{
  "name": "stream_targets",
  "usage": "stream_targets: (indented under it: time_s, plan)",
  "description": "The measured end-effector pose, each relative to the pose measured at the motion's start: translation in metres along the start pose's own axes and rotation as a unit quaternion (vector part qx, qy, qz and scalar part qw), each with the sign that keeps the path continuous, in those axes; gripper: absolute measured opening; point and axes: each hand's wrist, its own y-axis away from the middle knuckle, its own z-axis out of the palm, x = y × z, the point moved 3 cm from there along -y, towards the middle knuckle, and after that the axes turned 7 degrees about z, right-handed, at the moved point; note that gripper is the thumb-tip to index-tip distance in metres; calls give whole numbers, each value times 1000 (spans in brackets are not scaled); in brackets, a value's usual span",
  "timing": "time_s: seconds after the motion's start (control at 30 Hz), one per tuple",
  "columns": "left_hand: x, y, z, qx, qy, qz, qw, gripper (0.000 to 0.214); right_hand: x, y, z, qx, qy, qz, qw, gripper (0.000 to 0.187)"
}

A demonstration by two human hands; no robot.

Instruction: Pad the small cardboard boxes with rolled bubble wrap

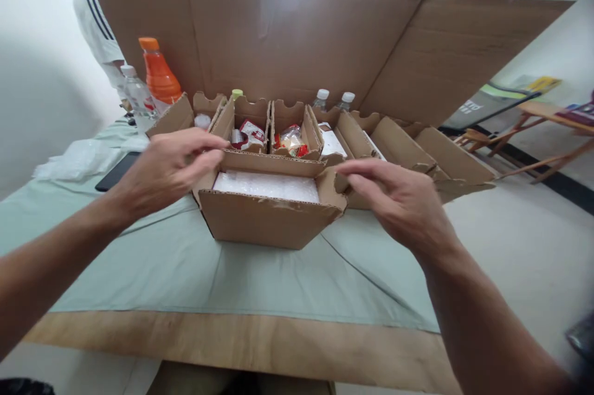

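A small open cardboard box [273, 221] sits in front of me on the cloth, with a flat piece of bubble wrap [269, 186] inside. My left hand [174, 163] is at its left end, fingers stretched out and thumb apart from the index finger. At the right end, my right hand [401, 197] has its fingertips by the notched corner, also loosely apart. Whether either hand touches the cardboard is hard to tell. Behind stands a row of cardboard bins; one holds a red and white packet [253, 133], another a food packet with red edges [291, 141].
A tall cardboard panel [297, 42] rises behind the bins. On the left are an orange drink bottle [160, 76], a clear bottle [138, 95], a black phone [119, 172] and loose bubble wrap [77, 160]. A person's sleeve [95, 17] shows beyond. Right of the table stands a wooden stool [552, 119].
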Motion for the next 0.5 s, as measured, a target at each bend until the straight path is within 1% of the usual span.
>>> stream_targets:
  time_s: [0.03, 0.07, 0.1, 0.17, 0.2, 0.27, 0.33, 0.4, 0.43, 0.5]
  plan:
    - [-1, 21, -7, 62, -43, 9, 997, 21, 11, 18, -3, 53, -24, 32, 998, 21]
    - [-7, 42, -10, 123, -50, -8, 991, 26, 22, 35, 0, 70, -52, 62, 994, 24]
    - [-17, 62, -7, 137, -17, -35, 990, 39, 31, 49, 9, 59, -79, 82, 992, 33]
    - [-40, 91, 12, 111, 75, -90, 987, 75, 44, 67, 37, -1, -130, 103, 986, 57]
    - [-51, 99, 24, 104, 107, -114, 982, 85, 46, 70, 52, -29, -151, 106, 982, 66]
    - [-64, 103, 51, 75, 169, -145, 972, 94, 47, 69, 79, -51, -177, 114, 976, 77]
    - [-64, 99, 74, 69, 214, -158, 961, 95, 45, 66, 94, -41, -183, 126, 974, 83]
    - [-53, 100, 89, 84, 235, -153, 956, 95, 41, 74, 96, -14, -182, 129, 975, 87]
    - [-45, 107, 92, 93, 234, -148, 956, 95, 39, 83, 94, 0, -180, 125, 976, 87]
    - [-28, 134, 93, 104, 222, -144, 959, 92, 31, 112, 88, 23, -171, 110, 979, 83]
